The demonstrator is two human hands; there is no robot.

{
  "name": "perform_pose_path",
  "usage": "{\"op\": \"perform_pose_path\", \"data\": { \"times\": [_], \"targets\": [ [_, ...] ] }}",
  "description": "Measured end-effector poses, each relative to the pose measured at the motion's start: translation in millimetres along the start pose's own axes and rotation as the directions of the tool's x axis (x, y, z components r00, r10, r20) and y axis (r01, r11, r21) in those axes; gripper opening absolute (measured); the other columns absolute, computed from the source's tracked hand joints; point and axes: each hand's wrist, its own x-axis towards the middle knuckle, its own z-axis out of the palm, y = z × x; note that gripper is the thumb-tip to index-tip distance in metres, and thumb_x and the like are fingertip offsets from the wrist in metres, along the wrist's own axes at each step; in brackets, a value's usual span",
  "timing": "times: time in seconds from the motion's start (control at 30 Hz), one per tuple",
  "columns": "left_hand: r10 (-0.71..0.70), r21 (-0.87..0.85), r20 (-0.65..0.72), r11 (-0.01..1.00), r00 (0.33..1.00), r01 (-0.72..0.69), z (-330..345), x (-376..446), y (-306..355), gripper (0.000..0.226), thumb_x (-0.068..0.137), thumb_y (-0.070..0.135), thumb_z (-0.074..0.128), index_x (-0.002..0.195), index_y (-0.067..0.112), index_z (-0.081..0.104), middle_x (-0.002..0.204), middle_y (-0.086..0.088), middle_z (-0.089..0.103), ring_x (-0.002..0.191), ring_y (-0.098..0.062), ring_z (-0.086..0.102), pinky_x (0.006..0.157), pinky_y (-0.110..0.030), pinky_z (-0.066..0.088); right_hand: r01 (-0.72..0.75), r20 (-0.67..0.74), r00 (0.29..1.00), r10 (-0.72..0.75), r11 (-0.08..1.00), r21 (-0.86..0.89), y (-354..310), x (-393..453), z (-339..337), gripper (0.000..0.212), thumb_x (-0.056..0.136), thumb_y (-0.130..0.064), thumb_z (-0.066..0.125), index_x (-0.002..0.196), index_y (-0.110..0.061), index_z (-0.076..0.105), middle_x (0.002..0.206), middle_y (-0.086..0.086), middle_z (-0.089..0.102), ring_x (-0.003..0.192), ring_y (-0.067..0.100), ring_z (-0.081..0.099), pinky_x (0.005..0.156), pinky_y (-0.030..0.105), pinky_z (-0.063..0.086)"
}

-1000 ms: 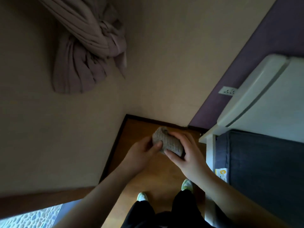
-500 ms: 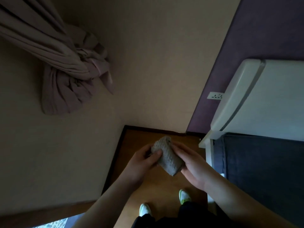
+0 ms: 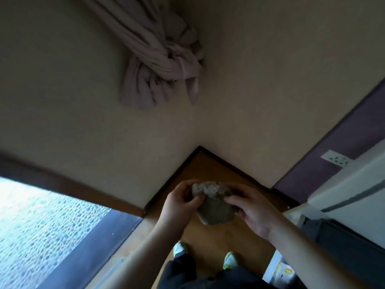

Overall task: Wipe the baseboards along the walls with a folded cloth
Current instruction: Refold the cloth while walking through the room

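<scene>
A grey, knobbly folded cloth [image 3: 212,207] hangs between both hands above the wooden floor [image 3: 214,236]. My left hand [image 3: 180,203] pinches its upper left edge. My right hand [image 3: 253,211] grips its upper right edge, fingers curled over the fold. A dark baseboard [image 3: 169,180] runs along the foot of the left beige wall and meets a second dark baseboard [image 3: 235,170] in the corner just beyond the cloth. Both hands are well above the baseboards.
A knotted mauve curtain [image 3: 162,65] hangs on the wall above the corner. A frosted glass pane [image 3: 41,222] fills the lower left. A white-framed bed with a dark side [image 3: 343,207] stands close on the right, below a wall socket [image 3: 335,160]. My shoes [image 3: 180,248] stand on the floor.
The view has swung to the left, bringing the glass pane into sight. The cloth has opened out wider between my hands, now held by its top edge.
</scene>
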Motion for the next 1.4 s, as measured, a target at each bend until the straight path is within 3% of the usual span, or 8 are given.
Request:
{"op": "perform_pose_path", "data": {
  "times": [0.17, 0.37, 0.57, 0.8, 0.93, 1.17, 1.27, 1.4],
  "targets": [
    [0.057, -0.004, -0.202, 0.998, 0.978, -0.059, -35.1, -25.2, -14.2, 0.038, 0.086, -0.001, 0.068, 0.101, 0.035, 0.069, 0.101, 0.0, 0.073, 0.099, -0.018, 0.069, 0.083, -0.034, 0.058, -0.027, 0.059, 0.998, 0.036, 0.988, -0.152, 8.4, 22.1, 41.3, 0.032, 0.086, 0.009, 0.059, 0.108, -0.013, 0.066, 0.098, 0.003, 0.074, 0.088, 0.011, 0.071, 0.066, 0.02, 0.053],
    [0.045, -0.01, -0.403, 0.999, 0.914, -0.054, -82.5, -75.5, -35.5, 0.029, 0.085, 0.01, 0.074, 0.101, 0.033, 0.069, 0.1, 0.006, 0.074, 0.097, -0.015, 0.07, 0.083, -0.033, 0.059, -0.079, 0.23, 0.962, 0.145, 0.958, -0.275, 27.0, 30.4, 97.8, 0.028, 0.09, 0.005, 0.057, 0.109, -0.016, 0.064, 0.098, -0.001, 0.074, 0.088, 0.009, 0.071, 0.067, 0.02, 0.055],
    [0.046, 0.101, -0.789, 0.993, 0.612, 0.057, -116.1, -157.8, -77.6, 0.034, 0.082, 0.027, 0.079, 0.107, 0.025, 0.056, 0.102, 0.008, 0.061, 0.09, -0.004, 0.06, 0.072, -0.022, 0.054, -0.13, 0.327, 0.908, 0.264, 0.916, -0.378, 85.9, 20.5, 179.7, 0.027, 0.087, 0.005, 0.062, 0.108, -0.012, 0.06, 0.099, 0.006, 0.072, 0.083, 0.01, 0.07, 0.064, 0.022, 0.054],
    [-0.077, -0.091, -0.826, 0.996, 0.559, 0.003, -147.6, -263.9, -137.6, 0.014, 0.097, 0.027, 0.059, 0.11, 0.027, 0.058, 0.106, 0.003, 0.068, 0.096, -0.006, 0.066, 0.087, -0.033, 0.055, -0.068, 0.529, 0.732, 0.43, 0.818, -0.571, 168.1, -39.6, 268.4, 0.042, 0.082, 0.007, 0.069, 0.118, -0.013, 0.062, 0.109, 0.007, 0.074, 0.102, 0.018, 0.07, 0.077, 0.025, 0.055],
    [-0.234, -0.289, -0.853, 0.956, 0.466, -0.05, -171.6, -324.5, -162.0, 0.04, 0.09, 0.054, 0.045, 0.111, 0.025, 0.061, 0.1, -0.001, 0.072, 0.094, -0.019, 0.069, 0.084, -0.033, 0.056, -0.116, 0.556, 0.629, 0.544, 0.772, -0.625, 205.4, -84.7, 316.6, 0.045, 0.077, -0.016, 0.075, 0.12, -0.007, 0.064, 0.111, 0.012, 0.073, 0.105, 0.026, 0.069, 0.095, 0.041, 0.054],
    [-0.228, -0.279, -0.884, 0.958, 0.409, -0.069, -203.5, -409.1, -192.9, 0.022, 0.095, 0.039, 0.059, 0.105, 0.019, 0.058, 0.09, 0.004, 0.073, 0.081, 0.003, 0.068, 0.065, -0.01, 0.048, -0.037, 0.512, 0.656, 0.554, 0.702, -0.711, 261.2, -149.4, 378.6, 0.031, 0.082, -0.027, 0.069, 0.105, -0.007, 0.069, 0.094, 0.014, 0.076, 0.08, 0.024, 0.073, 0.065, 0.027, 0.058],
    [-0.208, -0.232, -0.904, 0.972, 0.375, -0.022, -218.5, -436.9, -206.9, 0.011, 0.096, 0.028, 0.06, 0.102, 0.019, 0.057, 0.092, 0.0, 0.072, 0.086, -0.005, 0.068, 0.077, -0.022, 0.052, 0.073, 0.521, 0.665, 0.536, 0.647, -0.759, 281.9, -170.4, 401.0, 0.018, 0.09, -0.023, 0.067, 0.1, -0.009, 0.071, 0.087, 0.011, 0.076, 0.074, 0.016, 0.071, 0.059, 0.023, 0.054],
    [-0.164, -0.157, -0.935, 0.986, 0.316, 0.05, -233.5, -466.2, -218.0, 0.007, 0.096, 0.027, 0.058, 0.091, 0.026, 0.053, 0.078, 0.004, 0.064, 0.074, -0.005, 0.061, 0.07, -0.023, 0.047, 0.191, 0.53, 0.651, 0.544, 0.558, -0.808, 303.0, -186.2, 431.2, 0.018, 0.089, -0.026, 0.07, 0.095, -0.01, 0.072, 0.082, 0.009, 0.075, 0.071, 0.014, 0.067, 0.06, 0.026, 0.053]
  ]
}}
